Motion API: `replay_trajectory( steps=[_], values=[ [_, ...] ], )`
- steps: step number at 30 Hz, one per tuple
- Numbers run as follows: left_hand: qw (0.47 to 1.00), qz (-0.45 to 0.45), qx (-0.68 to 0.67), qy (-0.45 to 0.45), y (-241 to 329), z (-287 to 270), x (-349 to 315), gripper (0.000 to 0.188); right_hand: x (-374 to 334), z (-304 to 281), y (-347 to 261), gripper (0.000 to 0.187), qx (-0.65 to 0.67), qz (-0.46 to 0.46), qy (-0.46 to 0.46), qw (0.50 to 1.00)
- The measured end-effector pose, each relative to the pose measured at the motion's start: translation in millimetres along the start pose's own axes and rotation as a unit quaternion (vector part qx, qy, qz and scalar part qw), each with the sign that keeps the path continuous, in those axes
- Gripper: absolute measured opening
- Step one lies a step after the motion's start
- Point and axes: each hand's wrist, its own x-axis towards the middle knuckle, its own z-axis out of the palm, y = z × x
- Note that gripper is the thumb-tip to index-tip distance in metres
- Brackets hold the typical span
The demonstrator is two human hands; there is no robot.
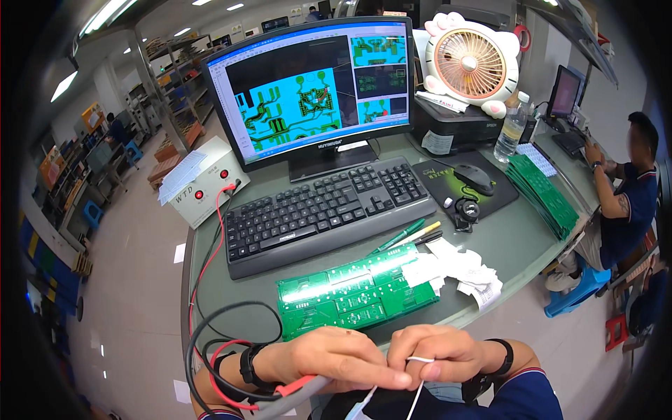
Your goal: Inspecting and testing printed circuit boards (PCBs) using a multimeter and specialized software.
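Note:
My left hand (339, 360) is closed, with grey and red test probes (302, 393) lying under its palm, their handles sticking out toward the wrist. Its outstretched index finger meets my right hand (437, 352), whose fingers are curled in. A thin white cord (415, 400) loops over a finger of the right hand and hangs down between both hands. Below the left fingertips a pale blue strip (360, 407) shows; I cannot make out what it is. Just beyond the hands lies a green circuit board panel (350, 297), with crumpled white paper (465, 269) over its right end.
Behind the panel are pens (406, 236), a black keyboard (325, 210), a mouse (474, 178) and a monitor (311, 98). Red and black leads run to a white box (203, 183) at left. More green boards (542, 196), a bottle (512, 129) and a fan (469, 63) stand right. A co-worker (630, 189) sits beyond.

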Motion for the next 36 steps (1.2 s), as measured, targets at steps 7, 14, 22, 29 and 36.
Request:
replay_trajectory(
  steps=[7, 14, 22, 29, 36],
  values=[
    [0.991, 0.008, 0.124, -0.047, 0, -4, 2, 0.036, -3, -1, -8, 0.028, 0.103, 0.028, 0.086, 0.991],
    [0.994, 0.062, 0.084, 0.021, 3, -17, -1, 0.030, -7, -17, -21, 0.032, 0.059, -0.086, 0.057, 0.993],
    [0.993, 0.074, 0.076, 0.058, 28, -15, 3, 0.034, -7, -18, -30, 0.034, -0.024, -0.117, 0.046, 0.992],
    [0.991, 0.077, 0.102, 0.048, 44, -15, -7, 0.030, -8, -12, -21, 0.034, -0.038, -0.193, 0.108, 0.975],
    [0.977, 0.139, 0.101, 0.125, 31, 6, -2, 0.017, 36, 32, -53, 0.039, -0.153, -0.014, 0.112, 0.982]
  ],
)
